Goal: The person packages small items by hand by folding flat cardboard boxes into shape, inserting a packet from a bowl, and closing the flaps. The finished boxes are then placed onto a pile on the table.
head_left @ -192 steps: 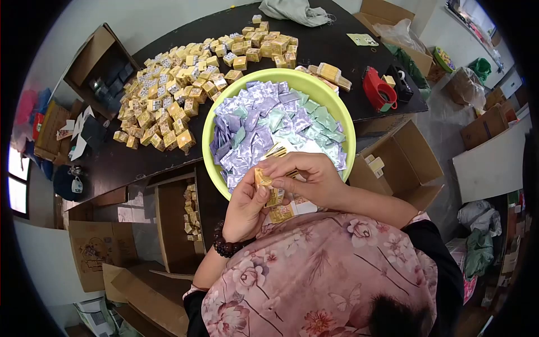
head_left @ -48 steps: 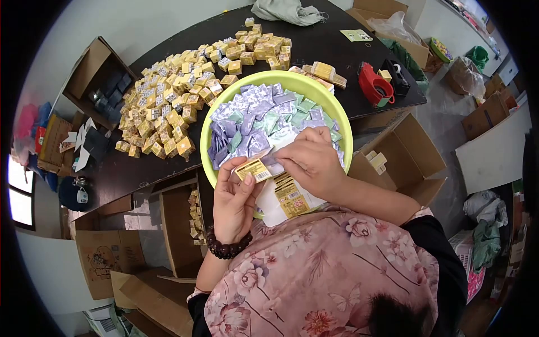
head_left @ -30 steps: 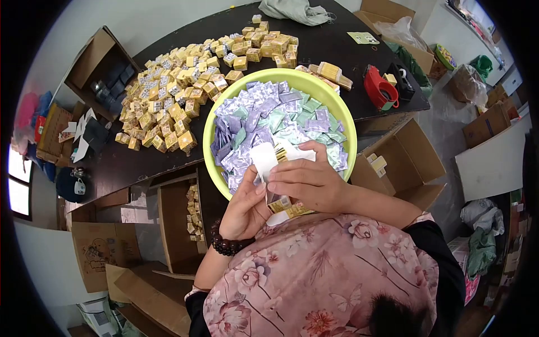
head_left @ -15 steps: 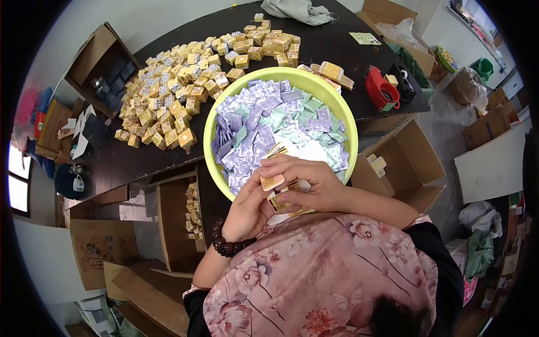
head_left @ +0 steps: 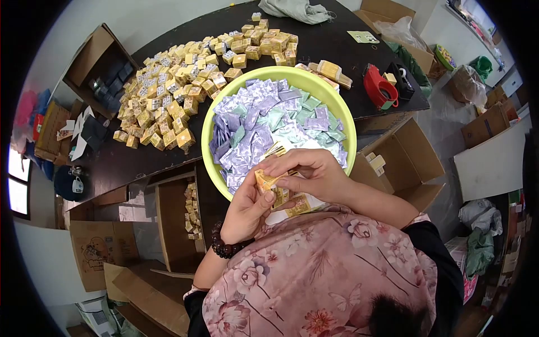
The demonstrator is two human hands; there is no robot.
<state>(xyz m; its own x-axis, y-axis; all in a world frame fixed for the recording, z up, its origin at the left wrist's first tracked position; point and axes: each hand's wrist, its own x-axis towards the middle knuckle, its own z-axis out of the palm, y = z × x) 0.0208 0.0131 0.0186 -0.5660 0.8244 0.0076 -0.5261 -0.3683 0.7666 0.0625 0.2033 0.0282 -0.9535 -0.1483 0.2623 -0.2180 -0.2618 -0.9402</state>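
Observation:
A small yellow cardboard box (head_left: 267,181) sits between my two hands, its near end facing up. My left hand (head_left: 247,205), with a dark bead bracelet at the wrist, is closed around its left side, thumb on the front. My right hand (head_left: 314,175) grips it from the right, thumb and fingers against its upper edge. Just beyond the fingers, a lime-green basin (head_left: 349,112) holds many purple and pale green sachets (head_left: 264,106). Yellow printed card pieces (head_left: 300,205) lie on something white below my right hand. More thin yellow-edged pieces (head_left: 276,149) show above my fingers.
A large pile of small yellow boxes (head_left: 168,101) covers the dark table's (head_left: 191,48) left side. Bundled flat cartons (head_left: 330,72) and a red tape dispenser (head_left: 379,87) lie right of the basin. Open cardboard boxes stand at right (head_left: 412,163) and below left (head_left: 168,224).
The small box has turned in my hands, and more of its yellow side shows. My left thumb has moved onto its front, and my right fingers have shifted along its top.

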